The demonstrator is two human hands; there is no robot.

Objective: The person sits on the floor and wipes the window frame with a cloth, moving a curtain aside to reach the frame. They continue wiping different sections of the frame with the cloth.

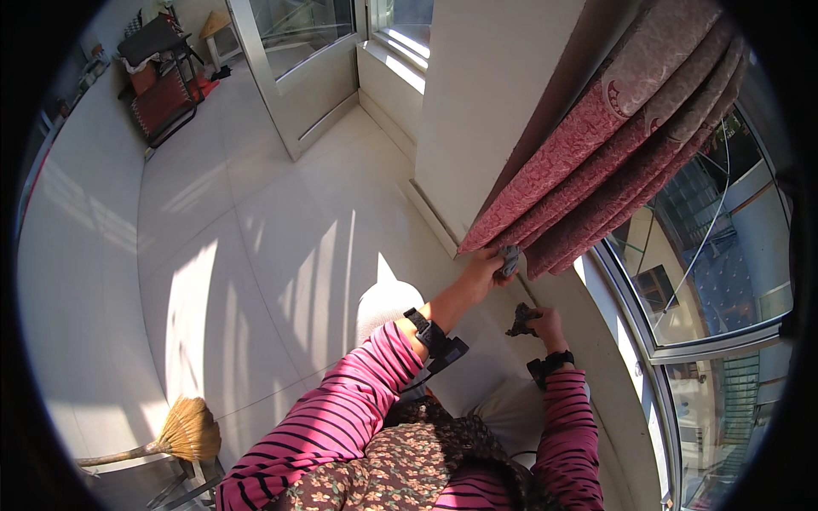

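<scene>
My left hand (491, 268) reaches forward to the foot of the wall and holds a bunched grey cloth (509, 260), right at the lower edge of the red patterned curtain (575, 172). Lower and to the right, my right hand (547, 324) grips a dark, crumpled cloth (523, 320) beside the window-side ledge. Black straps with small devices sit on both wrists. Whether the grey cloth touches the curtain or the wall behind it, I cannot tell.
The curtain hangs beside a white wall pillar (486, 96) and large windows (703, 243). An open door (307, 96) stands ahead. A folding chair (163, 105) with items is at the upper left; a straw broom (190, 429) lies at the lower left. Sunlight streaks the tiled floor (268, 255).
</scene>
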